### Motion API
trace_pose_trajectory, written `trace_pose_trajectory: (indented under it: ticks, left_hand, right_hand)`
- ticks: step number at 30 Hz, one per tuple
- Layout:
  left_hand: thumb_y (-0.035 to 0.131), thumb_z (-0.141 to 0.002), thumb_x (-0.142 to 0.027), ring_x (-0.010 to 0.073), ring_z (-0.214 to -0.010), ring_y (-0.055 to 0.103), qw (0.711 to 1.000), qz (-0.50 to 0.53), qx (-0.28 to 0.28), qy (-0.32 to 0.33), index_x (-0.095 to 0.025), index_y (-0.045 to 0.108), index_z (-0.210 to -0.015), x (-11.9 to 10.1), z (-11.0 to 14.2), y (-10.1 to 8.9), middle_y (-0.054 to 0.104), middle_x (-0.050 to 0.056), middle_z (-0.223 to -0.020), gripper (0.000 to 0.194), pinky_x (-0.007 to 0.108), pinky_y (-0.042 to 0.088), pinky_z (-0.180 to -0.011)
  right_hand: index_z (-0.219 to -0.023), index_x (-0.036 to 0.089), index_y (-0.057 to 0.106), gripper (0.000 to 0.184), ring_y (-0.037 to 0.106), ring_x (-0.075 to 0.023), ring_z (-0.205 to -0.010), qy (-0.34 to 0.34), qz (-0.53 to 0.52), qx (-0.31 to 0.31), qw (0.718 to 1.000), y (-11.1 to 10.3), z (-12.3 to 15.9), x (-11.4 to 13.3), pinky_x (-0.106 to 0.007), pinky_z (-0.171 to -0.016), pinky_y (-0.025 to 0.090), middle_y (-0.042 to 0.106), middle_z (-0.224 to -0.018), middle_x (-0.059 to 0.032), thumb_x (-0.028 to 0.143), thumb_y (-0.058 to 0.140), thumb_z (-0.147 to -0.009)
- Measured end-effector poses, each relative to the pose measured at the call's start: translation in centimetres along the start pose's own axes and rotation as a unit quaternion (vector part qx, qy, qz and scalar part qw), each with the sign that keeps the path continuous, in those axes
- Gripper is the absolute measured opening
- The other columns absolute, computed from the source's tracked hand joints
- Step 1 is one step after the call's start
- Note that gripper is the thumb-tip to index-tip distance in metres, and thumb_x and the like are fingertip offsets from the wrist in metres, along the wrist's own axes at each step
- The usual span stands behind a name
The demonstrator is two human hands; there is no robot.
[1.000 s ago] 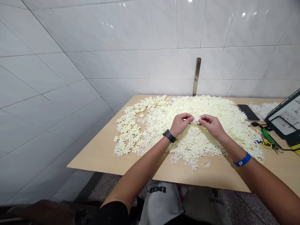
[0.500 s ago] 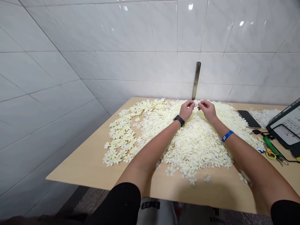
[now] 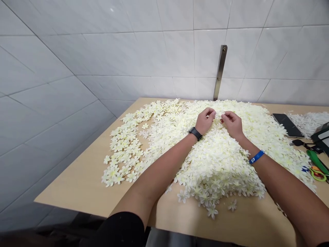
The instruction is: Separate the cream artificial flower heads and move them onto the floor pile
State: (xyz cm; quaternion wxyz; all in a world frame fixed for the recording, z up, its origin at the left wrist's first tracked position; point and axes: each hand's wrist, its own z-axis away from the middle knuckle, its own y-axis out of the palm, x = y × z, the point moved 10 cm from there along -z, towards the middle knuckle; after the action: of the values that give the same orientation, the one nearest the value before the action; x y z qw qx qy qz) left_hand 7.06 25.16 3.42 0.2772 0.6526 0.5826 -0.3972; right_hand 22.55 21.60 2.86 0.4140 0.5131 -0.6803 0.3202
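Note:
A big heap of small cream-white fabric flowers (image 3: 218, 161) covers the middle of a light wooden table (image 3: 84, 181). My left hand (image 3: 205, 120), with a black watch on the wrist, and my right hand (image 3: 232, 122), with a blue wristband, are stretched out over the far part of the heap. Both are pinched, fingertips almost meeting, on a small white flower piece (image 3: 219, 115) held between them. A thinner spread of single flowers (image 3: 123, 154) lies to the left of the heap.
A black phone (image 3: 287, 124) lies at the right beside another small pile of white pieces (image 3: 308, 120). Green and yellow scissors (image 3: 316, 168) and a dark device (image 3: 321, 137) sit at the right edge. A metal bracket (image 3: 220, 72) hangs on the tiled wall.
Both hands have reached forward from the near middle of the heap to its far part, still pinched together. My view has moved closer to the table and tipped down.

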Motion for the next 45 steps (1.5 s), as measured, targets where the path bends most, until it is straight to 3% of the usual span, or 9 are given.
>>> trace_pose_trajectory:
  ticks: [5,10,14,26,32,41,45]
  left_hand:
    - [0.056,-0.095,-0.029,0.0155,-0.089,0.064,0.997,-0.054,-0.044,0.019,-0.02,0.06,-0.093,-1.1,0.4,-1.0,0.068,0.004,-0.095,0.01,0.028,0.05,-0.079]
    - [0.061,-0.095,-0.03,0.0199,-0.103,0.065,0.987,-0.124,-0.034,0.1,-0.022,0.07,-0.097,-3.6,0.8,-0.7,0.073,0.006,-0.105,0.012,0.036,0.048,-0.097]
    - [0.067,-0.092,-0.032,0.0194,-0.093,0.066,0.988,-0.118,-0.026,0.099,-0.022,0.072,-0.084,-3.6,0.7,-0.5,0.075,0.005,-0.094,0.013,0.035,0.05,-0.09]
    - [0.07,-0.087,-0.023,0.0169,-0.087,0.067,0.994,-0.061,-0.042,0.079,-0.021,0.075,-0.078,-3.1,0.8,-0.8,0.075,0.003,-0.087,0.011,0.03,0.052,-0.078]
    - [0.067,-0.089,-0.028,0.017,-0.089,0.067,0.997,-0.062,-0.043,0.031,-0.019,0.072,-0.081,-2.2,0.5,-1.1,0.075,0.004,-0.091,0.013,0.029,0.052,-0.078]
    - [0.058,-0.094,-0.031,0.0156,-0.081,0.065,0.997,-0.057,-0.043,0.016,-0.02,0.063,-0.093,-0.9,0.4,-1.1,0.069,0.003,-0.086,0.012,0.028,0.05,-0.074]
    - [0.056,-0.095,-0.027,0.0166,-0.085,0.066,0.993,-0.098,-0.054,0.041,-0.021,0.067,-0.1,-1.7,0.6,-1.3,0.07,0.005,-0.093,0.013,0.029,0.049,-0.076]
  right_hand:
    - [-0.08,0.021,0.062,0.032,0.059,-0.014,-0.06,-0.006,-0.017,-0.014,1.0,-0.2,0.2,0.2,-0.03,-0.062,0.051,0.061,-0.068,0.0019,0.049,0.077,-0.074]
    - [-0.08,0.021,0.063,0.033,0.06,-0.0139,-0.062,-0.006,-0.018,-0.006,1.0,-0.1,0.2,0.4,-0.031,-0.063,0.052,0.062,-0.073,0.0011,0.05,0.078,-0.073]
    - [-0.08,0.022,0.062,0.036,0.06,-0.0147,-0.063,-0.005,-0.014,-0.002,1.0,0.1,0.2,0.5,-0.032,-0.063,0.054,0.061,-0.073,0.001,0.054,0.077,-0.072]
    - [-0.081,0.022,0.061,0.04,0.06,-0.0146,-0.063,-0.015,-0.012,0.032,0.999,0.7,0.1,0.3,-0.031,-0.063,0.053,0.059,-0.072,0.0009,0.058,0.075,-0.075]
    - [-0.081,0.023,0.059,0.045,0.06,-0.0151,-0.061,-0.004,-0.003,0.027,1.0,0.7,0.0,0.1,-0.032,-0.064,0.053,0.058,-0.07,0.0015,0.066,0.072,-0.074]
    - [-0.08,0.023,0.058,0.036,0.059,-0.0146,-0.063,-0.012,0.013,0.013,1.0,0.5,0.2,0.6,-0.032,-0.065,0.054,0.058,-0.072,0.0014,0.057,0.072,-0.076]
    - [-0.08,0.023,0.059,0.033,0.058,-0.0143,-0.064,-0.012,0.002,0.008,1.0,0.4,0.2,0.5,-0.032,-0.065,0.055,0.059,-0.074,0.0009,0.053,0.073,-0.076]
